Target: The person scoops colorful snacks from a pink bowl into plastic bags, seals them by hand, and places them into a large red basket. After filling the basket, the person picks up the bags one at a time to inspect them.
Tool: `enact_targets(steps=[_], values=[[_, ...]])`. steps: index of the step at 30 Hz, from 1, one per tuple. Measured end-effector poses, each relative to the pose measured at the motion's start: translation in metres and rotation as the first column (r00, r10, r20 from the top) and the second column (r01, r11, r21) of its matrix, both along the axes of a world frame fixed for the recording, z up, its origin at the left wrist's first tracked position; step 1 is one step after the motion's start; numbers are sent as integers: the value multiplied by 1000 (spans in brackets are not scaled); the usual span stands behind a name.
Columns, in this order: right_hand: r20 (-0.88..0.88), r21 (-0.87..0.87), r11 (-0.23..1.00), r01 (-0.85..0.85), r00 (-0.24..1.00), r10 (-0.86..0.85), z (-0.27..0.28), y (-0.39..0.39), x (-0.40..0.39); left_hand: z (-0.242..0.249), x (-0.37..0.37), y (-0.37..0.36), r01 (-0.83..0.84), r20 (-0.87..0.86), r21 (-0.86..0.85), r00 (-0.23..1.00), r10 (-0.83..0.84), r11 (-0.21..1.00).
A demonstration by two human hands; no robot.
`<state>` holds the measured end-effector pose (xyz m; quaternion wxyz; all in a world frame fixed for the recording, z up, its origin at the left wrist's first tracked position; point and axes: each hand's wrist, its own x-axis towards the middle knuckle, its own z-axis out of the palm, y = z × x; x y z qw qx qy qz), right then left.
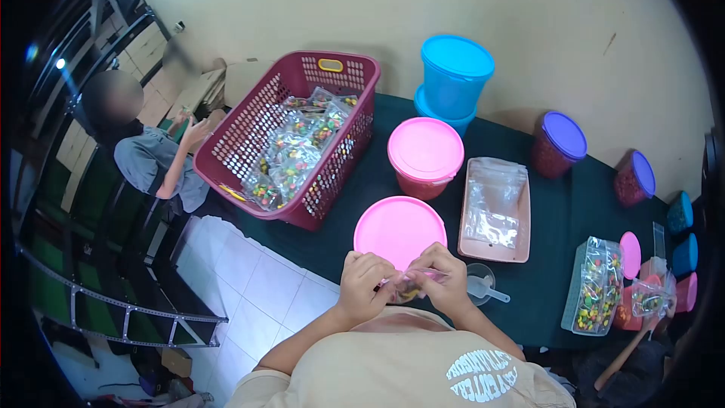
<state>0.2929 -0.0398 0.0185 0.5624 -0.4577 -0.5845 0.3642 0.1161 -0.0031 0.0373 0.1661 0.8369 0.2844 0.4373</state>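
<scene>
Both hands are closed on a small clear plastic packet of coloured sweets [408,285], held close to the chest over the near edge of the dark green tabletop [559,211]: the left hand [365,281] pinches its left end and the right hand [447,278] its right end, fingertips nearly meeting along the top of the packet (its contents are mostly hidden by the fingers). Just beyond the hands lies a flat round pink plastic lid [399,228], and behind that stands a lidded round pink plastic tub [425,157] with a taller blue plastic tub [455,75] further back. To the right of the lid sits a shallow beige rectangular tray of empty clear bags [496,210], and a small clear plastic scoop [482,284] lies just beside the right hand. A maroon slotted plastic basket [291,132] holding filled sweet packets rests at the tabletop's left end. Another person in a grey top [155,162] sits beyond the basket, well apart.
</scene>
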Motion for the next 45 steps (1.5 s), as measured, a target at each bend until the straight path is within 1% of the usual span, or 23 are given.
enact_targets(steps=[6,11,14,16,17,19,22,23,25,26,27,29,30,31,32,33,34,35,37,39,41,43,45], values=[[41,20,997,76,996,-77,-5,1,1,-5,-21,0,-25,-2,-9,1000,25,1000],[53,72,991,109,992,-113,-13,4,-1,-6,-35,5,-65,-22,68,998,66,996],[43,41,995,91,995,-93,-22,6,-6,-9,-43,7,-49,-20,-3,999,49,999],[-82,-25,997,69,994,-70,-30,12,-11,-12,-48,10,-60,3,-27,998,60,998],[-75,-15,999,50,996,-51,-30,15,-17,-13,-53,13,-54,25,-47,998,56,997],[-234,-29,998,58,970,-64,-29,22,-29,-7,-64,23,-54,1,-51,999,55,997],[-287,91,978,190,945,-157,-6,45,-53,-6,-77,41,-176,383,-139,898,217,975],[-296,148,960,239,937,-188,5,59,-60,-4,-88,48,-174,419,-144,881,219,974],[-243,359,910,209,962,-125,24,87,-82,21,-108,67,51,347,-156,938,6,986],[-221,405,901,155,973,-69,35,99,-101,33,-113,77,140,319,-216,946,-66,966],[-197,446,889,102,980,-13,46,111,-122,46,-114,87,145,315,-219,946,-71,965],[52,577,814,-64,998,42,60,141,-157,59,-122,108,185,385,-299,921,-59,936],[149,605,780,-158,985,84,68,155,-171,64,-132,123,184,386,-286,920,-63,940],[149,620,769,-157,986,82,75,171,-186,66,-143,142,194,396,-200,912,-102,960],[-2,544,834,-92,994,110,77,185,-199,68,-154,161,205,404,-120,904,-141,971],[-155,448,893,-37,981,118,75,201,-213,70,-166,182,117,333,-30,937,-100,993],[-192,490,871,27,978,78,74,228,-222,74,-178,199,140,350,-163,934,-76,977],[-214,440,894,82,977,16,72,249,-227,77,-188,215,165,360,-291,932,-53,942],[-126,305,931,201,977,-170,74,286,-235,63,-197,261,200,392,-303,917,-70,932],[-121,153,951,267,961,-250,73,317,-239,55,-200,300,263,420,-328,901,-109,907],[-202,-56,980,192,959,-199,74,333,-236,52,-196,333,484,602,-496,790,-116,721],[-373,29,994,110,923,-91,42,366,-228,23,-189,379,415,514,-493,848,-129,765],[-500,-44,997,68,862,-81,39,372,-226,32,-187,378,592,660,-570,743,-112,570]])
